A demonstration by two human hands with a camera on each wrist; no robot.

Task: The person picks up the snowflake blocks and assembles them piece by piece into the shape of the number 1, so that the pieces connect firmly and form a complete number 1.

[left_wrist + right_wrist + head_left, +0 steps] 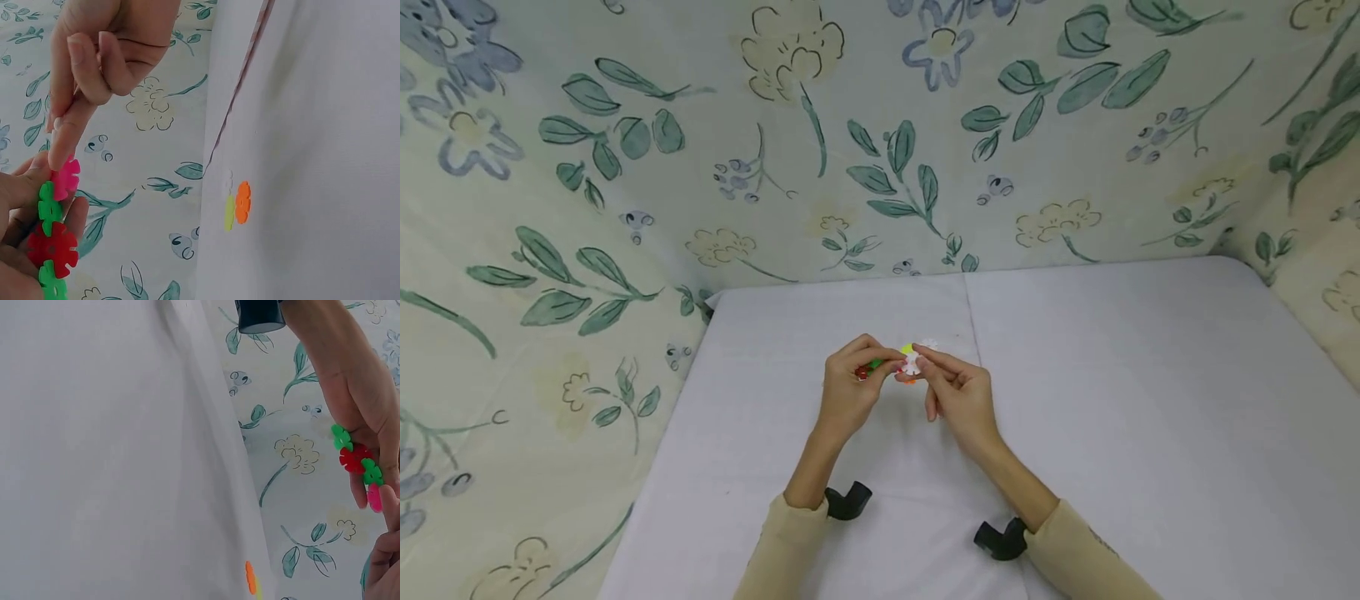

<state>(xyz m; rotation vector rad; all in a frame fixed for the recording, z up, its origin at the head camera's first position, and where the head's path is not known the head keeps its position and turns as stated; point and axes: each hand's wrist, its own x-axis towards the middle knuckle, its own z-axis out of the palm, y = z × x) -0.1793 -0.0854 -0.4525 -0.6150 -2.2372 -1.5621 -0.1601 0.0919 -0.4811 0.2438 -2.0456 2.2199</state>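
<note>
Green, red and pink plastic discs, notched like flowers, make up a linked chain (pixel 53 250) that your left hand (pixel 850 387) pinches between thumb and fingers near its pink end. From there the chain runs green, red, green back along your left palm. Your right hand (pixel 961 398) has its thumb and index finger closed on a small white notched plastic disc (pixel 912 364), right by the pink end; you cannot tell whether the two pieces are joined. Your hands are close together, raised above the surface (pixel 1135 375), which is covered in white cloth with a line running down it. Beyond your fingertips, an orange flower-shaped plastic disc (pixel 243 202) lies on that cloth just beside a yellow-green one (pixel 229 212), with a faint whitish piece (pixel 228 181) next to them. Black curved fittings (pixel 848 502) sit at your wrists, by the beige sleeves (pixel 793 542). Dark marks on your right cuff are too small to read. Around the surface hangs pale fabric (pixel 917 242) printed with green leaves and blue and cream flowers.
</note>
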